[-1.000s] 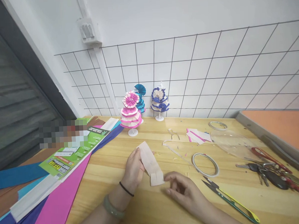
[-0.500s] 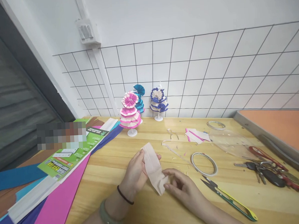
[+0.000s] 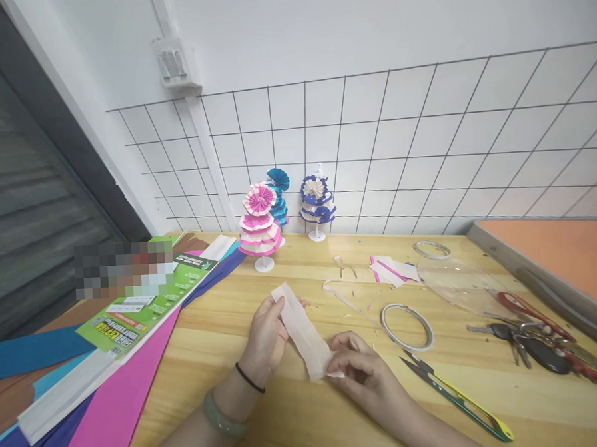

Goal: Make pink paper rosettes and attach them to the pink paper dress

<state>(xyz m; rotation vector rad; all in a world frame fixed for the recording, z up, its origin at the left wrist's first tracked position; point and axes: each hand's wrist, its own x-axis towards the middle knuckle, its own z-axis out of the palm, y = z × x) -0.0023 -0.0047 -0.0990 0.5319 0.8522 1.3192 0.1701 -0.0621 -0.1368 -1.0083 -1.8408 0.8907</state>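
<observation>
A pale pinkish-white paper strip (image 3: 300, 333) is stretched at a slant between my hands, above the wooden table. My left hand (image 3: 268, 335) pinches its upper end, thumb on top and fingers behind. At the lower end, my right hand (image 3: 363, 367) grips the strip's corner between thumb and fingers, where a small flap is bent outward. Right of my right hand lie yellow-green thread snips (image 3: 457, 395), and a white tape roll (image 3: 408, 327) rests just beyond it.
Coloured paper sheets (image 3: 122, 393) and a green printed packet (image 3: 133, 319) cover the left side. Frilled paper figures on stands (image 3: 260, 235) line the back. On the right are keys (image 3: 540, 347), paper scraps (image 3: 394, 270), another tape roll (image 3: 431, 250) and an orange-topped, grey-edged surface (image 3: 555, 257).
The paper strip has shifted left and been drawn straighter. My left hand has moved slightly left, while my right hand has turned at the lower end.
</observation>
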